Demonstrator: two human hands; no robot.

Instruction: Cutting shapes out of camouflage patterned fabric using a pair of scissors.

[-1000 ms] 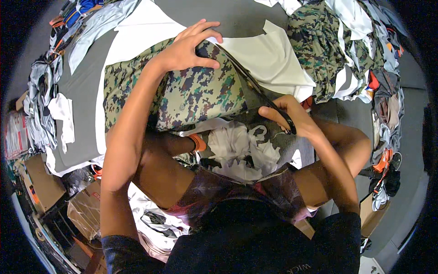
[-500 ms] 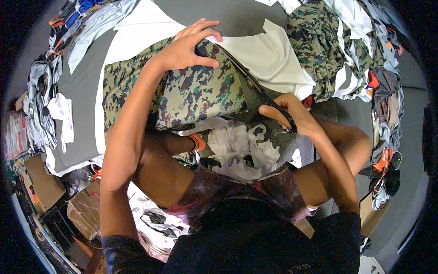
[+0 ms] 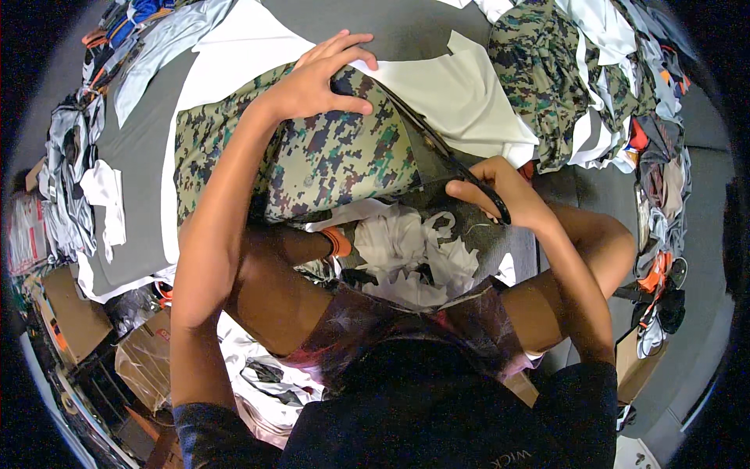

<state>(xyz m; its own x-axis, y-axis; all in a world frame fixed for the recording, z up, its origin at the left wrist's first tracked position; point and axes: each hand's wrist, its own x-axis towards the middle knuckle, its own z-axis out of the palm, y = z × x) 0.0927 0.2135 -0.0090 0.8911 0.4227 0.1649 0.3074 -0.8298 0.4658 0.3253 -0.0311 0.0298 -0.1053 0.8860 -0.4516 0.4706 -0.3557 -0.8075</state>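
Observation:
In front of my crossed legs lies a camouflage fabric piece point(image 3: 344, 156), with white fabric point(image 3: 234, 51) under it and to its left. My left hand point(image 3: 320, 82) rests on the camouflage near its far edge, fingers spread. In my right hand point(image 3: 508, 195) are large dark scissors point(image 3: 437, 148), my fingers in the handles. The blades point far left along the right edge of the camouflage, and their tips lie close to my left fingertips. Right of the blades spreads a white cloth piece point(image 3: 461, 102). Whether the blades are fully closed, I cannot tell.
White scraps point(image 3: 410, 250) lie heaped between my legs. A crumpled camouflage pile point(image 3: 539, 86) sits at the far right. Grey and white garments point(image 3: 70, 164) line the left, with a cardboard box point(image 3: 74, 309) and a plastic-wrapped box point(image 3: 144, 356) nearer me.
Almost nothing differs. The scissors and my right hand have shifted very slightly; my left hand keeps its place on the camouflage fabric.

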